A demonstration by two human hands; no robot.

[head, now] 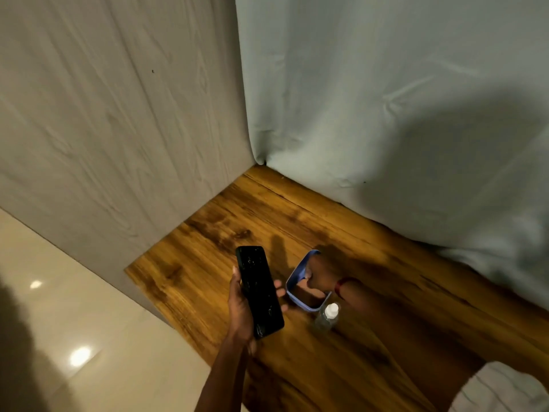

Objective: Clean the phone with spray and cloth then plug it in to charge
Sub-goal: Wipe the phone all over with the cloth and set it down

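The phone [259, 292] is off the wooden table [386, 292], held up over its near-left part in our left hand [242, 304], thumb on one long edge and fingertips curled round the other, dark screen facing up. The glass looks speckled or cracked, though we cannot tell which. Our right hand [316, 278] is down inside the small blue container [292, 281] just to the right of the phone; we cannot tell whether it is closed on anything in there, and no cloth is visible. The clear spray bottle [327, 316] with its white cap stands on the table, right against the container's near corner.

We judge that we are fetching the cloth. To do this well, we keep the phone gripped by its edges and level, so the screen stays free to wipe. We lift the right hand straight up out of the container so the wrist does not knock the bottle over. We would mist the cloth, not the phone.
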